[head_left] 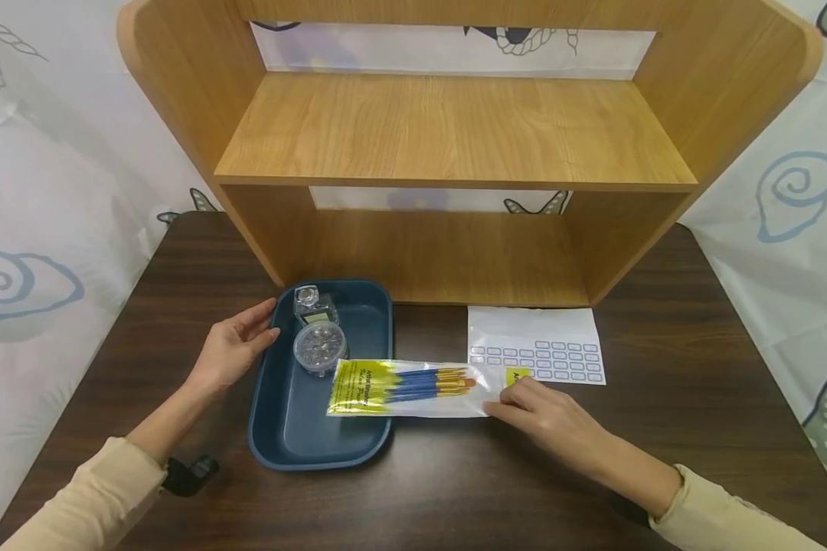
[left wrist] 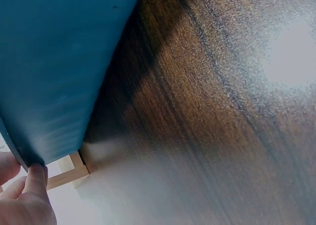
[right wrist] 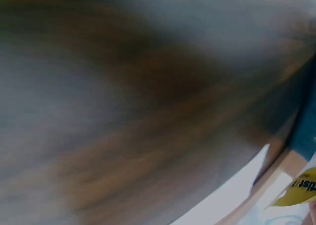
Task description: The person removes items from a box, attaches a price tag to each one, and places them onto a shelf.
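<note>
Head view gives the clearest account of both hands. The left hand [head_left: 234,348] grips the left rim of a blue tray [head_left: 310,444], thumb over the edge; its fingers beyond the rim are partly hidden, though the left wrist view shows fingertips pinching that rim, with the hand cut off at the frame's corner. Just right of the left hand, inside the tray, sit a round clear container [head_left: 320,347] and, beyond it, a small clear bottle [head_left: 317,308], whose contents are hard to make out.

The right hand [head_left: 544,421] pinches the near end of a packet of brushes [head_left: 400,389], which stretches leftward from it toward the left hand, across the tray's right rim. Whether the packet touches that rim cannot be told. The right fingers cover part of its yellow-printed end. Beyond the right hand lies a sheet of labels [head_left: 534,329], its near edge partly covered by the packet and hand. A wooden shelf [head_left: 455,130] stands beyond both hands, its top cut off. The right wrist view is mostly blur, with only a sliver of packet and fingertip at its edge.
</note>
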Demonstrator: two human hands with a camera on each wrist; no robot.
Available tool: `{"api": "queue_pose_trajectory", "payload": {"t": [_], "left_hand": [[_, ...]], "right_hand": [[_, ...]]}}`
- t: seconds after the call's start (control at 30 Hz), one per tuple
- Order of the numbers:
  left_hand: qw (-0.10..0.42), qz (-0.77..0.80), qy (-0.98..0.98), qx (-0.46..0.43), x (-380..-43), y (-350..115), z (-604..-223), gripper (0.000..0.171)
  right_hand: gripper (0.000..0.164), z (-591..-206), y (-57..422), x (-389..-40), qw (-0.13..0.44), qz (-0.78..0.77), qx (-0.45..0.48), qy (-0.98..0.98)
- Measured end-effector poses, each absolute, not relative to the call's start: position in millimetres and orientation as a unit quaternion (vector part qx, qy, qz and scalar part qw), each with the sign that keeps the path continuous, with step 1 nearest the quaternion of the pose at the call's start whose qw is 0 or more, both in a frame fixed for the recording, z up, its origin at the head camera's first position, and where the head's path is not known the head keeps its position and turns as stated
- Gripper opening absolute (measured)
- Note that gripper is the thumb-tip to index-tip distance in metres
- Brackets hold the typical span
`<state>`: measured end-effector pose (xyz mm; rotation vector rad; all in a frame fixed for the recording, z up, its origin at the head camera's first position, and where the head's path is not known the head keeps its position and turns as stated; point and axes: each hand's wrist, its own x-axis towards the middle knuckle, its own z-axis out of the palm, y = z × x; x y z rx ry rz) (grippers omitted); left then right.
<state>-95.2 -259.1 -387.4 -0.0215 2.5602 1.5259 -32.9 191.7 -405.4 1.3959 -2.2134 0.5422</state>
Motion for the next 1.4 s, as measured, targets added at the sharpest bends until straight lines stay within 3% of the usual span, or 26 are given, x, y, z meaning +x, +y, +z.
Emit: {"api": "queue_pose_trajectory", "payload": {"t": [0.43, 0.77, 1.07, 1.33, 1.4], "left_hand": [[0.080, 0.508, 0.858, -0.006, -95, -258, -385, 0.057], [0.080, 0.503, 0.860, -0.008, -96, -258, -386, 0.057], [0.079, 0.497, 0.864, -0.003, -97, -259, -387, 0.058], [0.070, 0.493, 0.867, -0.003, -96, -260, -389, 0.057], [0.068, 0.495, 0.866, -0.001, -96, -260, -389, 0.057]], "right_hand": [[0.056, -422, 245, -17, 0.164, 0.182, 0.489, -0.837], [0.061, -442, 279, -18, 0.165, 0.135, 0.494, -0.843], [0.047, -446, 283, -12, 0.127, 0.255, 0.413, -0.865], [0.042, -451, 280, -7, 0.136, 0.291, 0.378, -0.868], [0.028, -452, 280, -5, 0.136, 0.290, 0.368, -0.873]]}}
